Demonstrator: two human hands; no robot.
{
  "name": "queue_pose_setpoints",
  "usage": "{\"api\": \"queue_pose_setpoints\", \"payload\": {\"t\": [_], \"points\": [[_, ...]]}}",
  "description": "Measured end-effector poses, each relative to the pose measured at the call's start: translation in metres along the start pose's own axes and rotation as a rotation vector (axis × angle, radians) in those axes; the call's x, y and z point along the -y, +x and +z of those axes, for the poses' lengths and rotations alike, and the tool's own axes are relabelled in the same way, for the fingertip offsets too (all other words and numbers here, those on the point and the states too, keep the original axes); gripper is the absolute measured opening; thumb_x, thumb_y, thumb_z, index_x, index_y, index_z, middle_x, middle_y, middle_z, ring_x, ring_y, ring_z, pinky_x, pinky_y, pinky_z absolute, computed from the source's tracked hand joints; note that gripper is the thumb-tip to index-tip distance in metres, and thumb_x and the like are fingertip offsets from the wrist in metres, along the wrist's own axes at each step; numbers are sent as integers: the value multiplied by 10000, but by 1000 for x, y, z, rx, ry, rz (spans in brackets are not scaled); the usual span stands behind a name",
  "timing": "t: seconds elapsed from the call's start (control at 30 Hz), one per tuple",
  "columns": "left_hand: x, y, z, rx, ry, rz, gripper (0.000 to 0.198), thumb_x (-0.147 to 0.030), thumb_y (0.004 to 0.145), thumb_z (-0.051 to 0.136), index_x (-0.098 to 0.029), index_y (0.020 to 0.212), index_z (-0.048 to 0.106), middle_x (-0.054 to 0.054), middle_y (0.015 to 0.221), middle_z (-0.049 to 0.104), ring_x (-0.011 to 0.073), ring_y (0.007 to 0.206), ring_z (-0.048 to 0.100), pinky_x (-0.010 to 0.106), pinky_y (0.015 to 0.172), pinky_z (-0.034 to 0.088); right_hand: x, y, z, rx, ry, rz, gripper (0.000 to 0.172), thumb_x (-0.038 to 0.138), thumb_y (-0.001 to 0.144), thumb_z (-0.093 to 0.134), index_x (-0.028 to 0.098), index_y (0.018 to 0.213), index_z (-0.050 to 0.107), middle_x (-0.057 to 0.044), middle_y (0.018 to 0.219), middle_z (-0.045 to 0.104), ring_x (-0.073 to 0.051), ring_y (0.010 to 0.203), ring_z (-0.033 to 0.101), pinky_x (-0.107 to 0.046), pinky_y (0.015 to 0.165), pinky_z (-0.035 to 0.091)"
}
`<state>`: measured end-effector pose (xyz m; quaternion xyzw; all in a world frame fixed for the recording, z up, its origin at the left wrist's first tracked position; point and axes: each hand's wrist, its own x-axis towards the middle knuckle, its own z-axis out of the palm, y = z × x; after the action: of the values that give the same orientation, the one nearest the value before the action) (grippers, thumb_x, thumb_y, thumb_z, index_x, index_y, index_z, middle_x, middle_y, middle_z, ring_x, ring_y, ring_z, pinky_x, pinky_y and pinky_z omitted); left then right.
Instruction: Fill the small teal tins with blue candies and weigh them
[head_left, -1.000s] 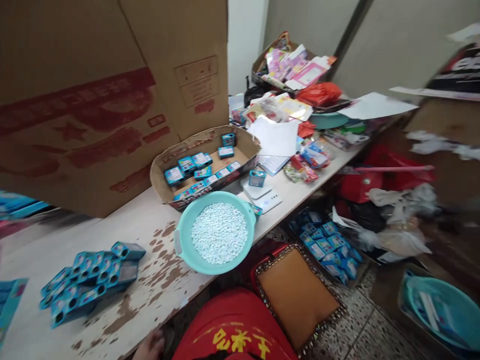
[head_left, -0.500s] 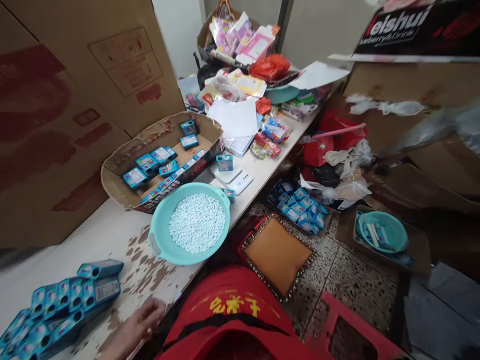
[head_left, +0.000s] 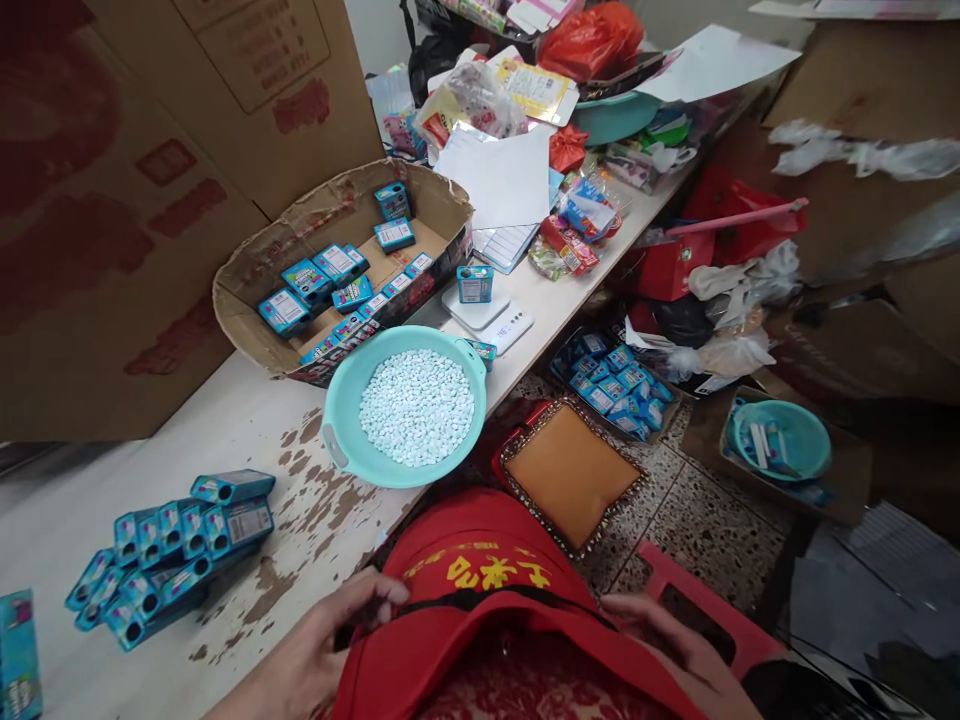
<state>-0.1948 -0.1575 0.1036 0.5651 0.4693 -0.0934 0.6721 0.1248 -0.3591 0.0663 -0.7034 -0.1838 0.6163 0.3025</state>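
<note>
My left hand (head_left: 330, 630) is at the left edge of the red apron (head_left: 480, 550), its fingers bent against the cloth near a black strap. My right hand (head_left: 675, 645) lies at the apron's right side with fingers stretched out; its thumb is hidden. On the table to the left, a stack of small blue boxes (head_left: 180, 550) lies near my left hand. Beyond the apron, a turquoise basin (head_left: 341, 420) holds many pale tablets (head_left: 416, 405). One blue box (head_left: 475, 284) stands on a white scale (head_left: 495, 318), and another blue box (head_left: 484, 352) is beside the basin.
An open cardboard tray (head_left: 247, 300) with several blue boxes sits behind the basin. Papers (head_left: 499, 175) and packets (head_left: 574, 240) crowd the table's far end. On the floor side are an orange cushion (head_left: 574, 470), a box of blue packs (head_left: 615, 385) and a red stool (head_left: 697, 610).
My left hand has moved from the table's edge to the apron. My right hand has come into view at the apron's other side. The camera view has tilted down.
</note>
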Motion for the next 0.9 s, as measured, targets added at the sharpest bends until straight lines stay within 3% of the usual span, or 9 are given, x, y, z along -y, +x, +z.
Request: {"api": "queue_pose_setpoints", "payload": {"t": [0.07, 0.13, 0.33, 0.47, 0.53, 0.63, 0.77, 0.9], "points": [[-11, 4, 1, 51, 31, 52, 324, -491, 790, 601, -187, 901, 626, 19, 861, 588, 158, 775, 484, 243, 702, 383, 23, 10, 15, -1, -83, -150, 430, 639, 685, 628, 281, 895, 739, -93, 917, 660, -275, 808, 611, -416, 773, 491], [-22, 6, 2, 102, 34, 53, 304, -470, 793, 611, -171, 851, 605, 18, 829, 582, 150, 757, 476, 234, 680, 370, 44, 19, 29, 87, -118, -222, 420, 624, 692, 646, 253, 866, 738, -72, 860, 639, -229, 753, 583, -368, 730, 476], [-30, 11, 6, 54, -393, 2, 361, -428, 691, 740, -165, 760, 503, -29, 716, 505, 87, 647, 414, 189, 599, 320, 87, 33, 44, 369, -83, -116, 445, 580, 869, 473, 210, 956, 703, -48, 912, 664, -208, 868, 588, -322, 792, 433], [-30, 19, 8, 65, -693, -109, 392, -330, 578, 813, -166, 758, 505, -44, 654, 504, 62, 563, 406, 174, 532, 266, 106, 51, 64, 444, -121, -148, 385, 517, 855, 528, 193, 983, 693, -38, 909, 656, -183, 843, 575, -294, 769, 418], [-33, 22, 9, 59, -751, -121, 393, -289, 535, 820, -161, 751, 518, -44, 626, 509, 59, 547, 403, 169, 520, 244, 115, 61, 79, 499, -238, -213, 323, 447, 765, 653, 200, 968, 704, -21, 887, 633, -157, 782, 549, -263, 711, 403], [-38, 23, 10, 39, -761, -120, 392, -268, 493, 817, -157, 718, 515, -47, 593, 503, 58, 533, 383, 174, 512, 224, 126, 71, 97, 586, -443, -316, 290, 349, 641, 743, 209, 894, 715, 3, 813, 606, -131, 704, 506, -235, 616, 356], [-39, 19, 12, 45, -703, -81, 396, -257, 494, 802, -159, 755, 521, -46, 647, 520, 73, 592, 409, 183, 549, 258, 129, 67, 102, 515, -702, -493, 169, 275, 659, 689, 206, 812, 701, 1, 737, 604, -151, 718, 515, -245, 618, 343], [-33, 17, 14, 61, -308, 20, 370, -269, 625, 737, -179, 953, 592, -28, 806, 568, 119, 748, 482, 208, 656, 337, 123, 61, 102, 411, -751, -612, 195, 194, 666, 651, 204, 856, 688, -12, 733, 618, -171, 737, 530, -264, 659, 390]]}}
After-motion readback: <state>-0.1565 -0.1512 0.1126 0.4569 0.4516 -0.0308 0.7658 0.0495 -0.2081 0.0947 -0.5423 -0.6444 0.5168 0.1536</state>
